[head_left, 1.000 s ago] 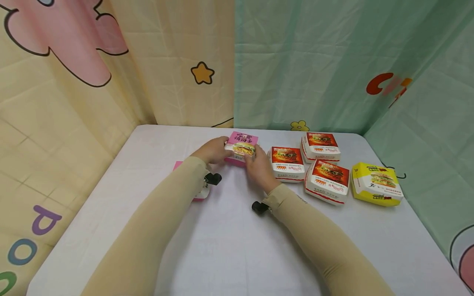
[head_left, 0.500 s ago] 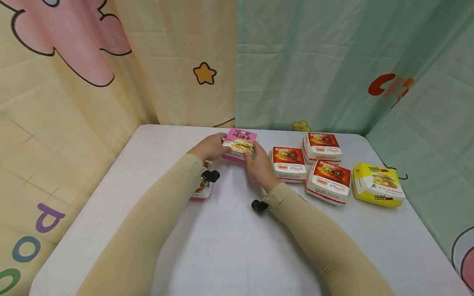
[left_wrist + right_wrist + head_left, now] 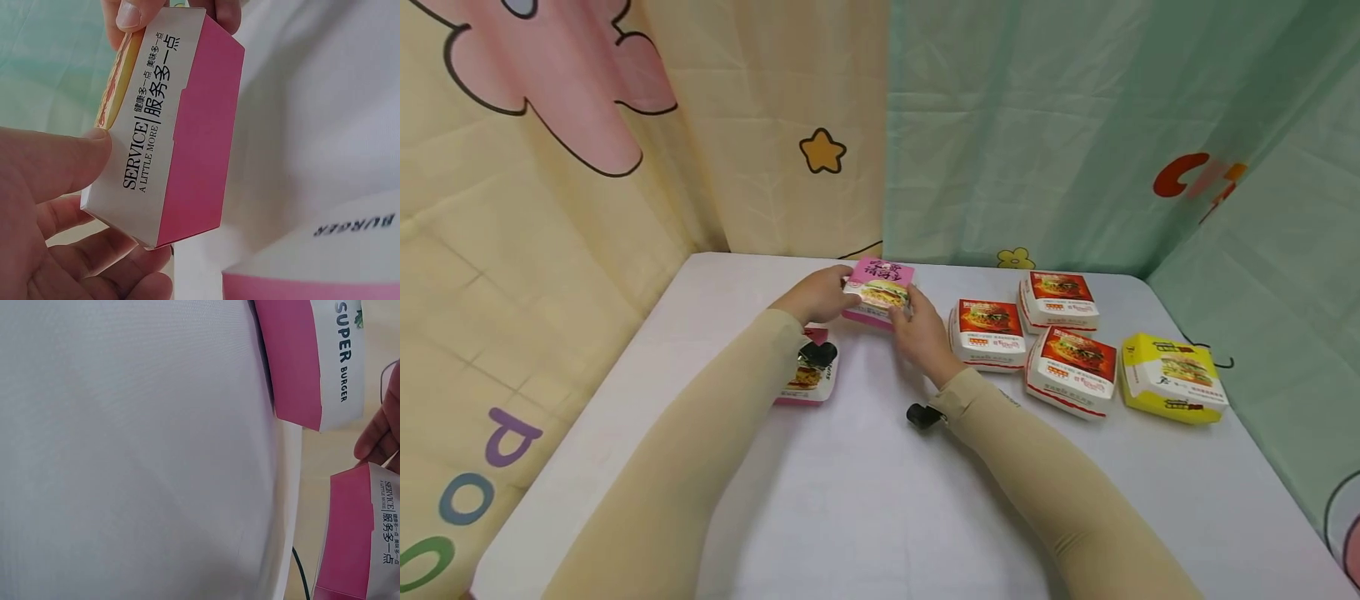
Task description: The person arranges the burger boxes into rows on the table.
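Note:
A pink and white burger box [image 3: 880, 293], its lid printed with a burger, is held between both hands toward the back of the table. My left hand [image 3: 817, 297] grips its left end, with the thumb on the white side in the left wrist view and the fingers curled beneath. The right hand [image 3: 925, 335] holds the opposite end, and its fingertips [image 3: 130, 15] show at the top of that view. Another pink and white burger box [image 3: 811, 379] rests on the table, partly hidden behind my left sleeve; "SUPER BURGER" is readable on its side in the right wrist view.
To the right of my right hand stand three red and white burger boxes, the nearest one [image 3: 988, 333] close to my fingers. A yellow and white burger box [image 3: 1176, 377] sits at the far right. Curtains [image 3: 1000, 125] hang behind the white table [image 3: 880, 500].
Both hands have carried the pink burger box slightly to the left and back. More of the second pink box shows beside my left sleeve. The head view has shifted a little left.

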Demonstrator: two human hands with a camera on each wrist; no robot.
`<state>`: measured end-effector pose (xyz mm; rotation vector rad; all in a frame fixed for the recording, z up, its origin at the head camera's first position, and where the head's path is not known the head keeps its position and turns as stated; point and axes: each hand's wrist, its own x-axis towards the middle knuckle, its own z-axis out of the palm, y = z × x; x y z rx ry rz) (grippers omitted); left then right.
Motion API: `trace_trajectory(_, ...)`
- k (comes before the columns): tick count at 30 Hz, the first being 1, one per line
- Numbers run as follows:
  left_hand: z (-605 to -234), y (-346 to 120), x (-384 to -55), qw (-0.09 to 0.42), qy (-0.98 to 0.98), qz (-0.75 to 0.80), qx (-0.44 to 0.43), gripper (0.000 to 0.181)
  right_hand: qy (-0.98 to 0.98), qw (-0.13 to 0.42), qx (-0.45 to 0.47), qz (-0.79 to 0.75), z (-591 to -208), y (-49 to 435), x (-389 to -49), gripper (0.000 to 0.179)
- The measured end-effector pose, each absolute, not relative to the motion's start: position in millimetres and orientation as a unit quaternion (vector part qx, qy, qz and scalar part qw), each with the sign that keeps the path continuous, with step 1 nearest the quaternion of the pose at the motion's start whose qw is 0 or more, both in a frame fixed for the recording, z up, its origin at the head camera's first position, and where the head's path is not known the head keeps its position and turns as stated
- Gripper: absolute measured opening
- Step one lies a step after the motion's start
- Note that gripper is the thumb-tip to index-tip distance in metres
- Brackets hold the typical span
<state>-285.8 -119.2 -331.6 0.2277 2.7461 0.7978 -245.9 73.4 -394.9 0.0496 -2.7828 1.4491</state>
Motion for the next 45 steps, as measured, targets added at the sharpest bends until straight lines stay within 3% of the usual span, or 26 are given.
trace_trajectory(45,-330.9,-195.6,-282.2,0.14,0.946,0.289,0.044,0.07,-0.903,-0.039,0.103,0.415,-389.8,20.3,-265.1,0.061)
